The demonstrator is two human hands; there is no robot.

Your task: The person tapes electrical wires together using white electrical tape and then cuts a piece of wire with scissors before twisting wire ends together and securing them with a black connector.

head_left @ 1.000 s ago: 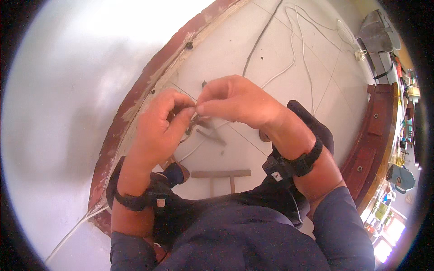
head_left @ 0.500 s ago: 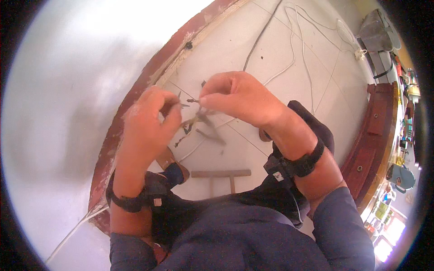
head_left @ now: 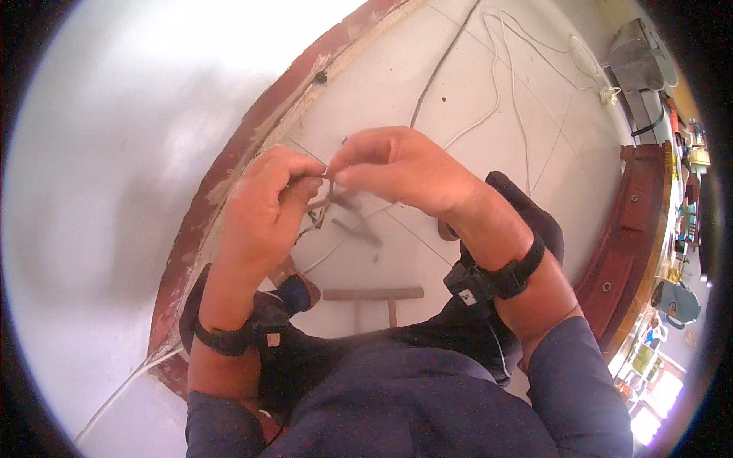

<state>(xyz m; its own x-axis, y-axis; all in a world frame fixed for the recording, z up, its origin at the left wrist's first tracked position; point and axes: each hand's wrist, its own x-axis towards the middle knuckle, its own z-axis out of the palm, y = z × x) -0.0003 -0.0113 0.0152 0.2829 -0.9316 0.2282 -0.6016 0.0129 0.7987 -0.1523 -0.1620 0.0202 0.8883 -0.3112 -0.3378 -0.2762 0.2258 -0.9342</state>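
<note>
My left hand (head_left: 269,204) and my right hand (head_left: 405,169) meet over the floor, fingertips nearly touching. Both are closed in a pinch on a thin dark wire end (head_left: 327,176), which spans the small gap between them. Fingers hide most of it, so how its strands lie cannot be seen. Below the fingertips hang twisted dark and pale wire pieces (head_left: 314,220). Past my right hand, a dark cable (head_left: 439,72) runs away over the floor; its near end is hidden behind that hand.
A white wall (head_left: 137,175) with a worn red-brown base strip (head_left: 229,160) stands close on the left. White cords (head_left: 511,72) loop over the tiles (head_left: 458,114). A grey V-shaped object (head_left: 359,229) and a wooden T-shaped piece (head_left: 372,294) lie below. Red-brown furniture (head_left: 628,229) stands at right.
My left hand has moved right and slightly up to meet my right hand. The dark wire end and grey pointed tip that showed between them are now mostly covered by fingers.
</note>
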